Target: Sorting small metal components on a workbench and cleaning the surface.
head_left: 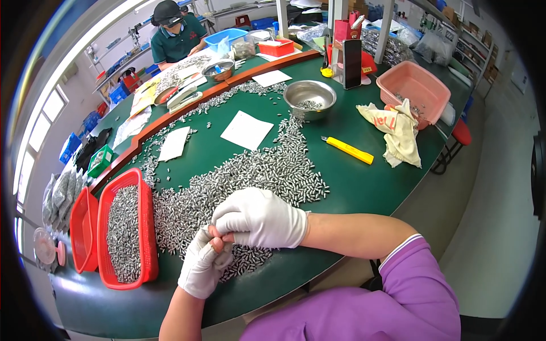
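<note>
Both hands wear white gloves with some bare fingertips. My left hand (pixel 200 264) and my right hand (pixel 261 219) meet over the near side of a large pile of small silvery metal pins (pixel 267 173). Thumbs and fingers are pinched together where they touch. Anything held there is too small or hidden to make out. Loose pins spread under and around both hands on the green tabletop (pixel 335 187). Left of my left hand stands a red plastic basket (pixel 149 238) filled with the same pins.
A second red basket (pixel 79 244) adjoins the first. Beyond the pile are white paper sheets (pixel 247 129) and a steel bowl (pixel 310 94) with some pins. To the right lie a yellow utility knife (pixel 350 150), a cloth (pixel 401 136) and a pink basin (pixel 418 85). A co-worker (pixel 173 37) sits across.
</note>
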`<state>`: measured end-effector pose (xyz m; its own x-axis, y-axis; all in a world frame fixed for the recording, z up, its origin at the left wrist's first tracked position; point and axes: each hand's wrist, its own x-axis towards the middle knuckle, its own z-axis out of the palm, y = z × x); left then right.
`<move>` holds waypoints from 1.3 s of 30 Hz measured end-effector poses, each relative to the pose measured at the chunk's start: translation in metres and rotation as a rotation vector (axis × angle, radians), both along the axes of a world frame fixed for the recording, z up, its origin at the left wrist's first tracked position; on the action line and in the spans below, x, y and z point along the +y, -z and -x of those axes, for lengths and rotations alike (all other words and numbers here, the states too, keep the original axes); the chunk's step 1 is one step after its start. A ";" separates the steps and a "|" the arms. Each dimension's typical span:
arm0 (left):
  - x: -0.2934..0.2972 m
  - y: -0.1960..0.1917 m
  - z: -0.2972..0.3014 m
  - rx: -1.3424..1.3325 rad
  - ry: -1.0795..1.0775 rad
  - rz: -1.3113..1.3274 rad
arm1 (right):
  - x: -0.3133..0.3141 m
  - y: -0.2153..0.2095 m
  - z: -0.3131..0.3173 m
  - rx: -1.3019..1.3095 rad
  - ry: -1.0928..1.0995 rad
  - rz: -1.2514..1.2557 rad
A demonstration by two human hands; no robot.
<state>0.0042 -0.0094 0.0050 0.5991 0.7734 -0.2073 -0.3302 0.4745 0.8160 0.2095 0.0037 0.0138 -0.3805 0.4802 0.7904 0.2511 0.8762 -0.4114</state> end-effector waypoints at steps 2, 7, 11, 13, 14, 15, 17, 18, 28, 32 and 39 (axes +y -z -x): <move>0.000 0.001 -0.001 0.002 0.001 -0.010 | 0.000 -0.001 -0.002 -0.004 -0.016 0.018; -0.006 -0.004 0.002 0.008 -0.013 -0.008 | 0.000 0.001 0.005 0.023 -0.067 0.132; 0.001 -0.009 -0.007 -0.008 0.055 -0.022 | 0.004 0.009 0.000 0.041 -0.040 0.244; 0.005 -0.007 -0.006 -0.061 0.101 -0.019 | 0.006 0.007 -0.001 0.074 -0.086 0.295; 0.006 -0.007 -0.005 -0.087 0.108 0.000 | 0.007 0.010 0.000 0.071 -0.076 0.301; 0.005 -0.006 -0.003 -0.092 0.072 0.066 | 0.007 0.012 0.001 0.067 -0.077 0.304; 0.006 -0.001 0.001 -0.139 0.094 0.097 | 0.007 0.010 0.002 0.063 -0.060 0.298; 0.006 0.002 0.004 -0.136 0.105 0.077 | 0.007 0.010 0.004 0.064 -0.061 0.301; 0.005 0.000 0.000 -0.058 0.105 0.028 | 0.005 0.002 0.000 -0.023 0.043 0.139; 0.004 -0.003 -0.004 -0.055 0.028 -0.002 | 0.015 -0.013 -0.022 -0.024 0.377 -0.011; 0.003 0.004 0.002 -0.077 0.039 -0.064 | -0.025 -0.029 -0.131 -0.448 1.098 0.253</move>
